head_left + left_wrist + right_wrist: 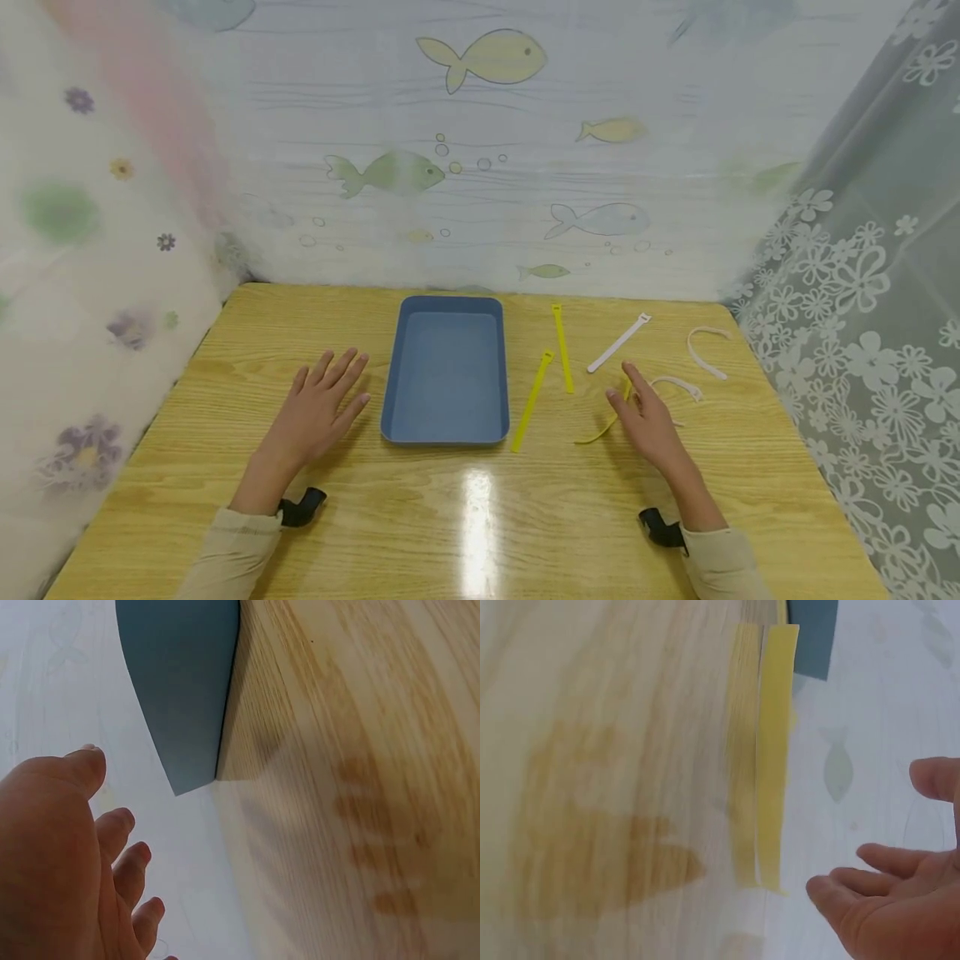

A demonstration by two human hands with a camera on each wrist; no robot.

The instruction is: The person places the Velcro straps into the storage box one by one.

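Two hands flanked the blue tray [446, 371].
Left hand [318, 408] lay flat, empty; right hand [647, 417], relaxed and empty, hovered over a curled yellow strap [600, 432] beside the tray.

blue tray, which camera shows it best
The head view: the whole blue tray lies in sight on the table, between the left hand and the yellow straps. The left wrist view catches only one outer side and a corner; the right wrist view shows just a small blue corner.
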